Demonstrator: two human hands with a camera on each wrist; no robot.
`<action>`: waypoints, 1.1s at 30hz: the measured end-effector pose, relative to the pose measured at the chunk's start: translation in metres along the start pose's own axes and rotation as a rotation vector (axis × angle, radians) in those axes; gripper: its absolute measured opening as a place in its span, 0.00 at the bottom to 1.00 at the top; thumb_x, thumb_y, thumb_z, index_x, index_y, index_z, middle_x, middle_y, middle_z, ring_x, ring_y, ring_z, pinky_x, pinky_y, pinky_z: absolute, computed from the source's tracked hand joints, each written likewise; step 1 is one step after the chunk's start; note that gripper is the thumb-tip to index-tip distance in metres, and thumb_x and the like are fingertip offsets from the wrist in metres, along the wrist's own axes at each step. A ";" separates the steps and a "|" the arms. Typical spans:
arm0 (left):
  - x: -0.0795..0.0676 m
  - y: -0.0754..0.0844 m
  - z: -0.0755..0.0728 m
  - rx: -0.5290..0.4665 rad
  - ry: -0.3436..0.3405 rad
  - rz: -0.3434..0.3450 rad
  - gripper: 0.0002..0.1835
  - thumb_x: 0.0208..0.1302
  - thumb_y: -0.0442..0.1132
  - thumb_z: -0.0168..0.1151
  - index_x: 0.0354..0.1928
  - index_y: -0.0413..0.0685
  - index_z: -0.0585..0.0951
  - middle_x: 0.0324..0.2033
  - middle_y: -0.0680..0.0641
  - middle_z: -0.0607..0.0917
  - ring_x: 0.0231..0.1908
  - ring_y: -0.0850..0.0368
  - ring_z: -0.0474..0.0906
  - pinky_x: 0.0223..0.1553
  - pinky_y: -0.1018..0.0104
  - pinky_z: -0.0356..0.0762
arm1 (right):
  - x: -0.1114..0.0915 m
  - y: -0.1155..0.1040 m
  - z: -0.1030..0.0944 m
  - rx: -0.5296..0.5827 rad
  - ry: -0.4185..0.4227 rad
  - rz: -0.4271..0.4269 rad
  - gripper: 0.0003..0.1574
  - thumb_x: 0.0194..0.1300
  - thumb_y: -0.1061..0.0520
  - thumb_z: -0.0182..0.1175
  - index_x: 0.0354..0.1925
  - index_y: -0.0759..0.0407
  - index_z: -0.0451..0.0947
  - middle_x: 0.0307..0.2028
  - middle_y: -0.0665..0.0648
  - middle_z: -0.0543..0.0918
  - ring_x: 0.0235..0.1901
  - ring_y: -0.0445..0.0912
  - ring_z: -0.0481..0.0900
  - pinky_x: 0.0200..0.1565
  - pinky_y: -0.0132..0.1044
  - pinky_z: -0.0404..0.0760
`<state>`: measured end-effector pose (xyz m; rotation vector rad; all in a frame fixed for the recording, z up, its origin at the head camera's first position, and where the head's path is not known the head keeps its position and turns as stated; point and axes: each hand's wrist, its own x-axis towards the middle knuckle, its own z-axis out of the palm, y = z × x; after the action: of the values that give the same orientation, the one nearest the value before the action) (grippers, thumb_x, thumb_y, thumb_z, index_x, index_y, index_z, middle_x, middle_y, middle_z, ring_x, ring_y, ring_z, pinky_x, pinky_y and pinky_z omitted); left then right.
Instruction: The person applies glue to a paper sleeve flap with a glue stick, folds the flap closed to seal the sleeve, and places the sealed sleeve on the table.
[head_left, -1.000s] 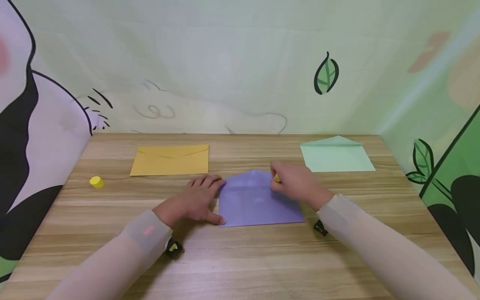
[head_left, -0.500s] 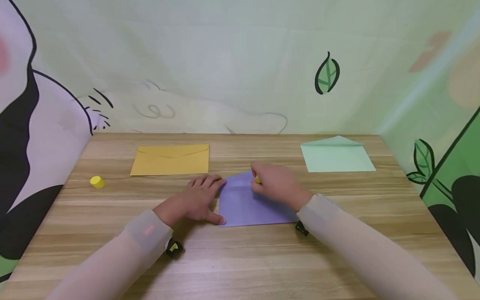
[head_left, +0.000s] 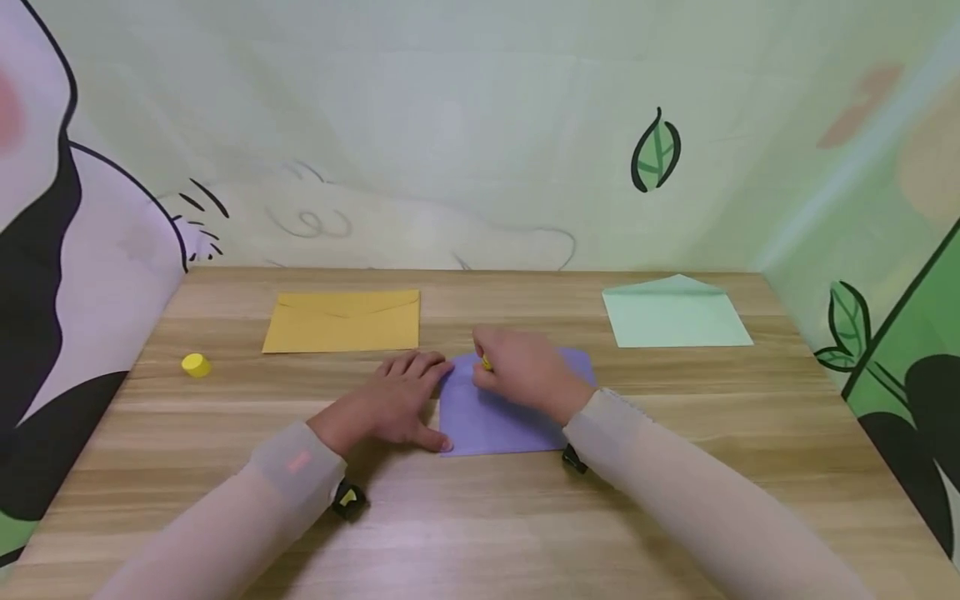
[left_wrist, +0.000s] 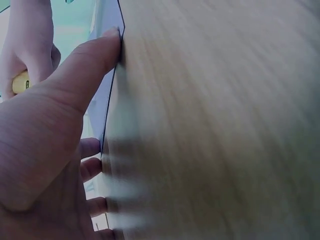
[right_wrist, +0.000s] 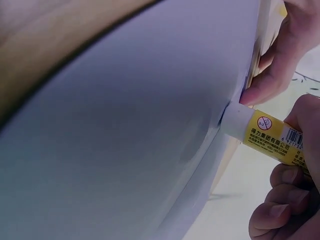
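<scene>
A purple envelope point(head_left: 491, 425) lies on the table in the head view, its flap folded back on the far side. My left hand point(head_left: 390, 400) is spread at the envelope's left edge, thumb near the lower left corner and fingertips by the upper left corner. Over the envelope's far half, my right hand point(head_left: 528, 371) grips a yellow glue stick point(right_wrist: 274, 137). In the right wrist view the stick's white end meets the purple paper near the flap's fold, close to the left hand's fingertips. The right hand and forearm hide part of the envelope in the head view.
A yellow envelope point(head_left: 341, 325) lies at the back left, its flap down. At the back right is a mint green envelope point(head_left: 678, 321) with its flap up. A yellow cap point(head_left: 196, 365) rests near the table's left edge. A printed backdrop point(head_left: 450, 125) borders the table.
My right hand has moved left with the glue stick across the far part of the purple envelope, from its right side toward the left hand. The left hand has stayed put.
</scene>
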<state>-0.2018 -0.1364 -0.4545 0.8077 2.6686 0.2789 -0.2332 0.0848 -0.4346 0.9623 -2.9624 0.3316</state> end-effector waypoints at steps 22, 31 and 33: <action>-0.001 0.002 0.000 0.006 -0.007 -0.012 0.61 0.52 0.71 0.69 0.78 0.45 0.53 0.76 0.41 0.55 0.76 0.33 0.47 0.73 0.36 0.45 | -0.001 0.003 0.006 -0.041 0.046 0.000 0.10 0.57 0.51 0.60 0.34 0.51 0.69 0.15 0.45 0.66 0.14 0.41 0.64 0.15 0.35 0.60; -0.002 0.004 0.000 0.004 0.004 -0.007 0.61 0.51 0.70 0.70 0.78 0.44 0.54 0.76 0.41 0.56 0.75 0.33 0.48 0.73 0.35 0.46 | -0.011 0.014 -0.003 -0.013 -0.007 0.054 0.09 0.56 0.52 0.59 0.33 0.51 0.69 0.16 0.46 0.66 0.15 0.41 0.64 0.16 0.34 0.58; -0.002 0.004 0.000 0.007 0.007 -0.005 0.61 0.51 0.70 0.70 0.78 0.45 0.55 0.76 0.41 0.56 0.75 0.33 0.48 0.73 0.35 0.47 | -0.014 0.017 -0.004 -0.017 -0.008 0.061 0.08 0.56 0.52 0.58 0.33 0.51 0.69 0.16 0.46 0.67 0.15 0.42 0.64 0.16 0.34 0.59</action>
<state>-0.1986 -0.1339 -0.4527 0.8035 2.6789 0.2714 -0.2320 0.1071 -0.4346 0.8756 -3.0013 0.3032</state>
